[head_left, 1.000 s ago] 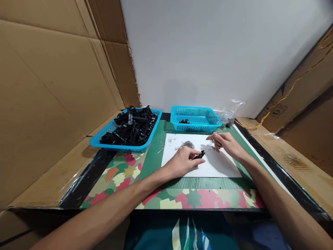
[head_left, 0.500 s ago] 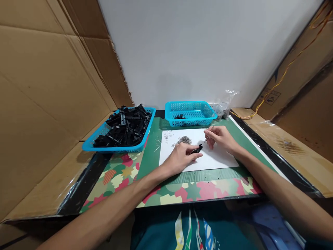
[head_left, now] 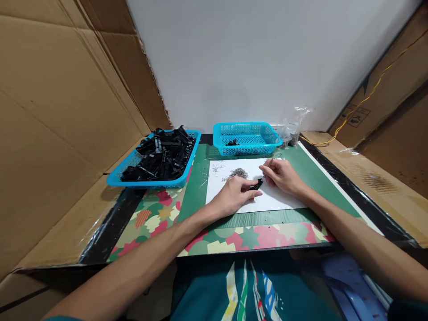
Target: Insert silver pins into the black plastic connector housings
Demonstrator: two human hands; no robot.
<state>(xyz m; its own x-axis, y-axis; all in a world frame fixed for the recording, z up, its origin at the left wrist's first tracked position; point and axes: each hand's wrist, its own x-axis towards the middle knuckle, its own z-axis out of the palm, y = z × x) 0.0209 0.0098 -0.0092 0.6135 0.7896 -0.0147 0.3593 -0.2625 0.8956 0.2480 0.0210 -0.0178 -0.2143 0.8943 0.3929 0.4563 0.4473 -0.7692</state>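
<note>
My left hand (head_left: 234, 192) pinches a small black plastic part (head_left: 257, 185) between thumb and fingers, low over a white sheet of paper (head_left: 220, 198). Its other end is covered by the fingers. Just to the right, my right hand (head_left: 280, 173) is closed on thin metal tweezers (head_left: 269, 163), whose tip points down close to the black part. Whether the tip grips anything is too small to see. Behind my left hand lies a heap of tiny metal pieces (head_left: 239, 173), like small springs. Several more are scattered at the sheet's far left corner.
A blue basket (head_left: 180, 182) heaped with black plastic parts (head_left: 163, 156) stands at the left. Behind the paper, another blue basket (head_left: 249, 150) holds a few black pieces (head_left: 232, 142). A clear plastic bag (head_left: 294, 133) sits beside it. Cardboard walls (head_left: 67, 111) flank the table.
My right hand has moved slightly left, bringing the tweezers closer to the black part. The left hand still holds that part, now tilted more upward. The whole view has shifted a little.
</note>
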